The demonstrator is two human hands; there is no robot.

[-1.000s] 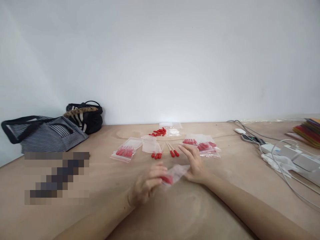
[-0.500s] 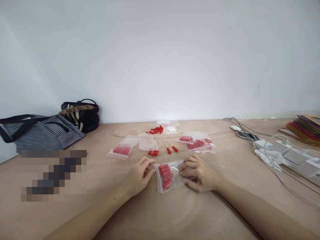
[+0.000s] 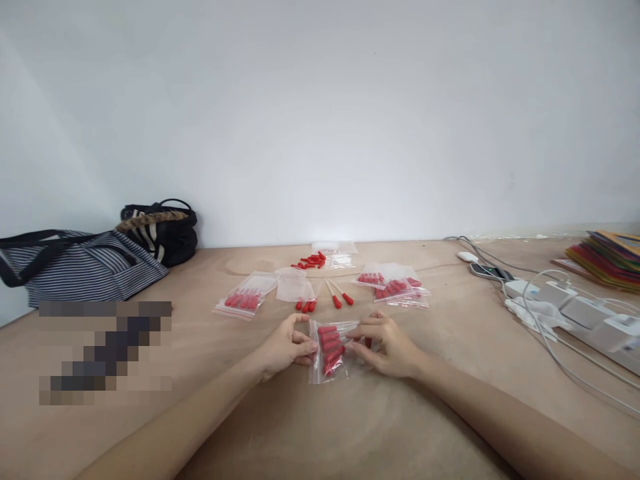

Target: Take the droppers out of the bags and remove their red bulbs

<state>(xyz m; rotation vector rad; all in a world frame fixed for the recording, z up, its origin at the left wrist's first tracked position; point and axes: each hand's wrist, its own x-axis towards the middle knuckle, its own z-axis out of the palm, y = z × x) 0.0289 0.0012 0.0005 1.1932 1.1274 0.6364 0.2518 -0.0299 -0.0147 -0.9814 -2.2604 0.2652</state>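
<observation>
A clear zip bag [image 3: 345,375] lies in front of me with several red-bulbed droppers [image 3: 330,343] inside, their bulbs toward the zip side on the left. My left hand [image 3: 286,347] pinches the bag's zip edge between thumb and fingers. On the other side, my right hand [image 3: 387,343] is closed on the bag just past the bulbs, hiding much of the dropper stems. Beyond the hands lie two loose droppers [image 3: 337,301]. Left of them, a few more droppers [image 3: 305,307] stick out beside a small empty bag [image 3: 291,287].
A filled bag [image 3: 243,298] lies to the left; several overlapping filled bags [image 3: 395,285] lie to the right. Farther back are loose red bulbs [image 3: 311,261] and glass tubes [image 3: 343,260]. Striped bag [image 3: 100,267] stands far left; a power strip [image 3: 575,310] with cables is at right.
My left hand has moved onto the bag's zip edge and grips it. My right hand has slid left along the bag, close to the red bulbs.
</observation>
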